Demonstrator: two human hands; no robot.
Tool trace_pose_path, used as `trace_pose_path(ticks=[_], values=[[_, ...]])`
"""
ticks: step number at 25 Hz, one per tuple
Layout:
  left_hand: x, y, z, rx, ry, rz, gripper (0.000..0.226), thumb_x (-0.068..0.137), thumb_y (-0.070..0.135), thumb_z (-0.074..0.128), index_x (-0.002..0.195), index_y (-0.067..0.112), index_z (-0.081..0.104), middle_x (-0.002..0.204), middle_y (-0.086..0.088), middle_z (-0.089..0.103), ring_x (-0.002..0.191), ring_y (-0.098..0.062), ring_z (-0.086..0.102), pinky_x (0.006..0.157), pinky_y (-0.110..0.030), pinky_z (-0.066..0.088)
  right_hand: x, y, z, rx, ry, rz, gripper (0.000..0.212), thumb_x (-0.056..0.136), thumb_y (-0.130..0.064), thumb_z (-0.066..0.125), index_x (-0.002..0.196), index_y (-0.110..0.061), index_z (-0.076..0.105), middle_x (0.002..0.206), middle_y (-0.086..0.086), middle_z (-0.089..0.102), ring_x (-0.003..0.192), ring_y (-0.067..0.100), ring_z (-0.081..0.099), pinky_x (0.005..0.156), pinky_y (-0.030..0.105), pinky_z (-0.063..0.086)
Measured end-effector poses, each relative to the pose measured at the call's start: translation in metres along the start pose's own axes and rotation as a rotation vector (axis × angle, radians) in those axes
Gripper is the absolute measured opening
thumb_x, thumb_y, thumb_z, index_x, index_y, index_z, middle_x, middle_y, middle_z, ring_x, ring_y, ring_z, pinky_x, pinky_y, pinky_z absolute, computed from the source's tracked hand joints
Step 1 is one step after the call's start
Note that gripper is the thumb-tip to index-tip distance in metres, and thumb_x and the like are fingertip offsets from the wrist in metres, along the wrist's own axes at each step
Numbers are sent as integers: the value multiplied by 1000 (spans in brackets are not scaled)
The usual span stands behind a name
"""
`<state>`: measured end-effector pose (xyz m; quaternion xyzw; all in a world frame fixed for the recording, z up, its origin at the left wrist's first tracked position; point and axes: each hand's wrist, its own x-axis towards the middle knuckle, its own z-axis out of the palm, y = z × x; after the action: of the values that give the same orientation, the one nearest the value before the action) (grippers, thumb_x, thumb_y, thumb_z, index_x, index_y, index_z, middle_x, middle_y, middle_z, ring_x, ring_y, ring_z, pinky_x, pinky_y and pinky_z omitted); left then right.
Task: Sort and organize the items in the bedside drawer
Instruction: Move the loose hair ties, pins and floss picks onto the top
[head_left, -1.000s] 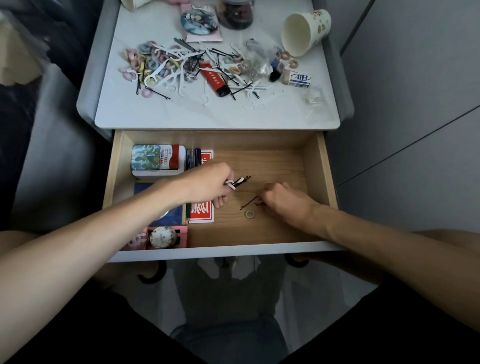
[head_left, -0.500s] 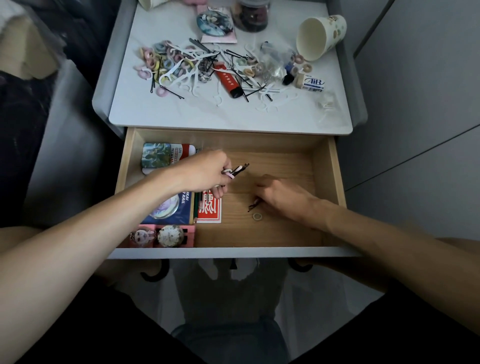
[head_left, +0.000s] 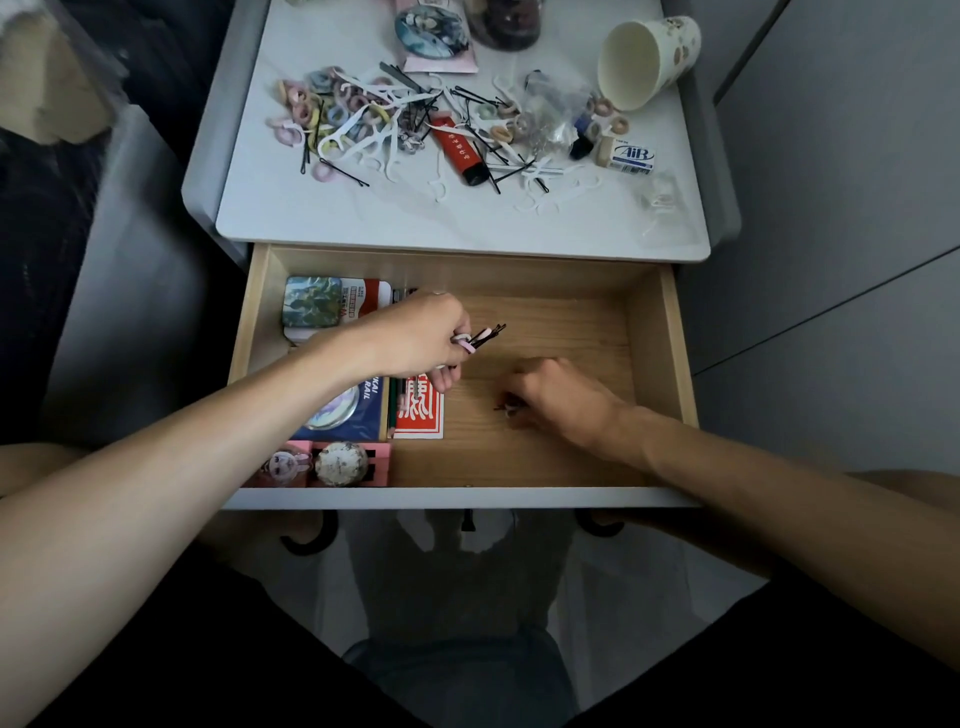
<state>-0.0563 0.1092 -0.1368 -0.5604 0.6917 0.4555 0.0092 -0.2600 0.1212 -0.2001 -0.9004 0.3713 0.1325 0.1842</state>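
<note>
Drawer (head_left: 654, 353) stands pulled open below the table (head_left: 415, 223). Its wooden floor is bare across the three o'clock half. Along the nine o'clock side it is packed with a tin (head_left: 317, 306), a blue booklet (head_left: 348, 421), a red card pack (head_left: 418, 418) and a pink box (head_left: 322, 462).

The left hand (head_left: 415, 340) hangs above the middle of the floor, fingers closed tight on a bundle of hairpins (head_left: 488, 334) whose dark ends fan toward three o'clock. The right hand (head_left: 553, 395) is down on the wood at about four o'clock from the bundle. Its fingers are curled over a loose hairpin (head_left: 503, 408) and, as far as can be told, pinching it (only a tip shows at the hand's nine o'clock edge).

The likeliest slip is at that pinch. A thin pin lying flat on wood gives fingertips little to catch, so it could skid toward the card pack and slide beneath it.

The hand-over looks riskier. The left fingers must loosen to admit another pin, and the fanned ends could then spill back across the floor.

Something pale sits beside the pin; I cannot tell what it is, and it may get left behind.

At twelve o'clock the table holds a tangle of hair rings (head_left: 311, 111) and floss picks (head_left: 374, 132). Pins set down there would snag among them.
</note>
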Motion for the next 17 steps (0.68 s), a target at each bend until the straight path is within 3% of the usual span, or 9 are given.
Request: trace_pose_path(ticks=[2, 7, 10, 14, 17], values=[[0, 0, 0, 2, -3, -4, 11, 98, 4, 55, 91, -1, 61, 80, -13, 73, 67, -18, 73, 67, -26, 60, -1, -2, -6, -72, -19, -3, 15, 91, -12, 59, 105, -13, 65, 105, 10, 66, 99, 33, 65, 83, 41, 52], [0, 2, 1, -1, -13, -5, 11, 98, 4, 54, 92, -3, 60, 81, -14, 73, 69, -21, 74, 69, -29, 60, -6, -19, -20, -371, -108, -92, 20, 94, -3, 46, 106, -8, 61, 108, 11, 66, 99, 33, 65, 78, 39, 48], [-1, -1, 0, 3, -19, -5, 12, 97, 4, 55, 88, 0, 60, 79, -13, 73, 65, -17, 73, 68, -29, 60, -4, -23, -21, -380, -146, -88, 20, 91, 1, 47, 104, -6, 61, 107, 12, 67, 99, 34, 65, 78, 39, 48], [-7, -5, -4, -23, -13, 3, 11, 97, 2, 56, 87, -1, 60, 79, -14, 73, 65, -18, 73, 69, -33, 61, 0, -4, -16, -9, -93, 117, 6, 86, -7, 60, 87, -5, 65, 85, 13, 67, 83, 33, 67, 67, 32, 47], [-16, 1, -18, -78, 28, 34, 13, 96, 1, 56, 84, 1, 59, 78, -14, 74, 64, -18, 73, 64, -28, 60, -8, 1, -41, 345, 71, 296, 5, 81, -10, 67, 78, -8, 70, 73, 4, 70, 70, 19, 68, 62, 28, 53]])
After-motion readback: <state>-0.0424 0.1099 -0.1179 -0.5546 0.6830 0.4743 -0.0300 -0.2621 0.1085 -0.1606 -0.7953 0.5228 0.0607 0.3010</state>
